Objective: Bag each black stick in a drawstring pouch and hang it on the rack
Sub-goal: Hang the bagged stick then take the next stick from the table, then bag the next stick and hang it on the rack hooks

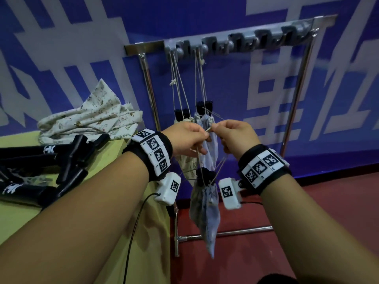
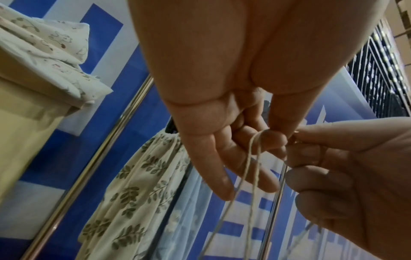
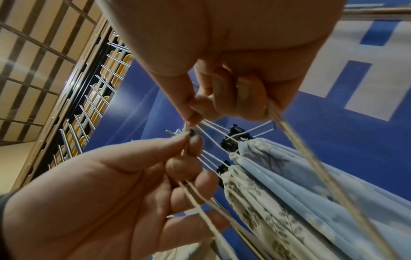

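Head view: the left hand [image 1: 187, 138] and the right hand [image 1: 235, 136] meet in front of the chrome tube rack with a grey hook rail [image 1: 235, 43]; each pinches the thin beige drawstring cord [image 1: 207, 130] between thumb and forefinger, fingertips nearly touching. From the cord a pale blue fabric drawstring pouch [image 1: 205, 210] hangs below the two wrists, clear of the rack hooks; the dark top of a black stick [image 1: 206, 174] protrudes from its gathered mouth. Behind the hands, a cream leaf-print pouch [image 1: 185, 119] and a second pale blue pouch [image 1: 207, 119] hang by their cords from the two leftmost hooks, each with a black end showing at the neck. To the left, a yellow-green table [image 1: 24, 218] carries several loose black sticks with white markings [image 1: 41, 171] and a pile of cream printed pouches [image 1: 90, 117]. Left wrist view: the cord loops over the left forefinger under the thumb; the remaining left fingers [image 2: 222, 168] extend loosely. Right wrist view: the right thumb and forefinger pinch the cord; further strands run under the curled right fingers [image 3: 242, 93]. Both wrists wear black bands with white coded tags.
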A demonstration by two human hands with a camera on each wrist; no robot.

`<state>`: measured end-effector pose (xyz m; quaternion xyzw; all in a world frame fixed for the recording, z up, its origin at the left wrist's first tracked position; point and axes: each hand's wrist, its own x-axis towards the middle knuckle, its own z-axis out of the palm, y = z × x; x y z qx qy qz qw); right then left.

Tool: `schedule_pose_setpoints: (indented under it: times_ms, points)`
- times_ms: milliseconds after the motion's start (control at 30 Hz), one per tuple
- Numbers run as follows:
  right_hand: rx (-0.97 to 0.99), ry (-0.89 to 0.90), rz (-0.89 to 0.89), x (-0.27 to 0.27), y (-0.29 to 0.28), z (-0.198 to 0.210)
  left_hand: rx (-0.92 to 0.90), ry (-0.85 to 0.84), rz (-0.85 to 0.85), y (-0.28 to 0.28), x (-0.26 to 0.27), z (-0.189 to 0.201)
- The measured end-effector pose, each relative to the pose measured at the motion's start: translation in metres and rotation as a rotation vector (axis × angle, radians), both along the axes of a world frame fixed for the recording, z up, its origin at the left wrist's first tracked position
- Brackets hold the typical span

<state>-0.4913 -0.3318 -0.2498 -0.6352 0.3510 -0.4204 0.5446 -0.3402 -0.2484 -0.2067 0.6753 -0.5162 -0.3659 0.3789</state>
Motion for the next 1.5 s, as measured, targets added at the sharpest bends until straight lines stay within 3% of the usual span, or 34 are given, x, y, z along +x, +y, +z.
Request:
schedule_pose_setpoints:
  times_ms: [433, 733, 1133, 1367, 1500]
  points:
    - [-0.376, 0.101, -0.202, -0.008, -0.092, 0.120, -0.317, 0.077, 0.208, -0.099, -0.035, 0.083]
    - [-0.513, 0.199, -0.294, 0.011, -0.136, 0.165, -0.524, -0.065, 0.445, -0.148, -0.039, 0.112]
    - [-0.500, 0.383, -0.291, 0.033, -0.160, 0.177, -0.453, -0.143, 0.537, -0.173, -0.032, 0.116]
    - [-0.333, 0.329, -0.262, 0.034, -0.158, 0.152, -0.400, -0.228, 0.470, -0.167, -0.032, 0.096]
    - [-0.332, 0.403, -0.266, 0.019, -0.136, 0.150, -0.324, -0.263, 0.446, -0.153, -0.028, 0.091]
